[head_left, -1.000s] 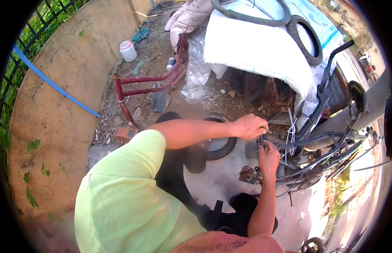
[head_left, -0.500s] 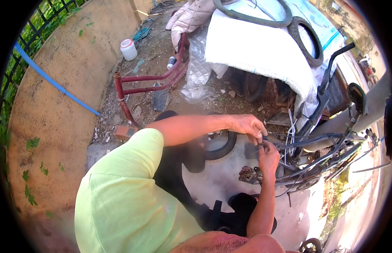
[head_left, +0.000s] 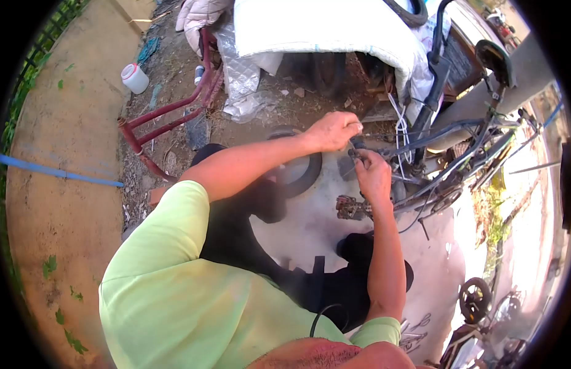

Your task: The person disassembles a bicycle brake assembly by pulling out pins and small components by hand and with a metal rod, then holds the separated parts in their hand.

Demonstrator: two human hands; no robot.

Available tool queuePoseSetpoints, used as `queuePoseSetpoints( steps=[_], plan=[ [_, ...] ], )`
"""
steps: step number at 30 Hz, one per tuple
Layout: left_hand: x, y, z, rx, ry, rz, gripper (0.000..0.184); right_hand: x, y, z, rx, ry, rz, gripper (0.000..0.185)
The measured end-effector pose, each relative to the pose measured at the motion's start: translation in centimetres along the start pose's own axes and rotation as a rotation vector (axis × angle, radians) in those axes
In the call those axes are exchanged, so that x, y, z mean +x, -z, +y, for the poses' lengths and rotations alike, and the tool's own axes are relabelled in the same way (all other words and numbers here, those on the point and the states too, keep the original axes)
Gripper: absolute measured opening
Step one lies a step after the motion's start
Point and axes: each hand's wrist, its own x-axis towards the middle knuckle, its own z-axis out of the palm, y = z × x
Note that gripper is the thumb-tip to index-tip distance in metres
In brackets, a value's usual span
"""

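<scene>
My left hand [head_left: 334, 131] is closed, its fingertips pinched on something too small to make out. Just below it, my right hand [head_left: 374, 175] grips a small dark part [head_left: 357, 146] between thumb and fingers. The hands are close but apart, at the left end of a bicycle frame [head_left: 445, 132] strung with cables. Under my right hand sits a rusty metal part [head_left: 352, 208]. A black tire [head_left: 307, 175] lies on the ground below my left forearm, partly hidden by it.
A dark red frame [head_left: 165, 117] and a white jar [head_left: 134, 79] stand at the upper left. White sheeting [head_left: 322, 27] covers a pile at the top. A grey pole [head_left: 482, 101] slants across the right. A small wheel [head_left: 475, 300] is at the lower right.
The whole view has shifted, with the surroundings moving left and up. My left hand has risen slightly from my right hand, which keeps its grip on the dark part.
</scene>
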Motion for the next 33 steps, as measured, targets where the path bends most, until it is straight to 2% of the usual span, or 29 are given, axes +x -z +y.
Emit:
queuePoseSetpoints(
  steps=[1, 2, 7, 12, 15, 17, 21, 22, 25, 29, 32, 33],
  plan=[
    [-0.5, 1.1, 2.2, -0.125, 0.287, -0.124, 0.030, -0.1, -0.3, 0.5, 0.015, 0.006, 0.023, 0.025],
    [-0.8, 1.2, 2.6, -0.178, 0.346, -0.131, 0.027, -0.2, 0.2, -0.3, -0.002, -0.001, -0.012, 0.024],
    [-0.3, 1.8, -0.1, -0.306, 0.247, -0.238, 0.028, -0.5, -0.6, 1.0, 0.024, -0.002, 0.046, 0.025],
    [-1.3, 3.1, -3.4, -0.333, 0.181, -0.260, 0.038, -0.3, -1.3, 1.1, -0.026, -0.057, -0.046, 0.024],
    [-0.7, 3.8, -4.0, -0.249, 0.207, -0.241, 0.037, -0.4, -1.3, 1.0, -0.042, -0.047, -0.069, 0.020],
    [0.4, 5.1, -5.0, -0.106, 0.163, -0.301, 0.038, 0.7, -2.9, 1.5, -0.095, -0.056, -0.101, 0.024],
    [1.0, 5.0, -3.3, 0.230, 0.162, -0.264, 0.033, 0.8, -2.8, 1.3, -0.073, -0.043, -0.115, 0.022],
    [1.9, 6.2, -4.9, 0.296, 0.082, -0.293, 0.034, 0.6, -2.6, 1.3, -0.056, -0.043, -0.116, 0.021],
    [3.5, 7.8, -5.6, 0.418, 0.022, -0.444, 0.037, 0.2, -1.9, 1.2, -0.017, -0.041, -0.119, 0.021],
    [5.2, 9.5, -7.4, 0.569, 0.010, -0.502, 0.035, 0.4, -1.9, 1.1, -0.004, -0.051, -0.135, 0.022],
    [3.9, 6.5, -3.7, 0.635, -0.562, -0.447, 0.032, 0.2, -1.8, 1.0, 0.007, -0.046, -0.136, 0.022],
    [3.1, 5.1, -0.7, 0.735, -0.610, -0.432, 0.028, -0.2, -1.1, 0.8, 0.012, -0.046, -0.145, 0.023]
  ],
)
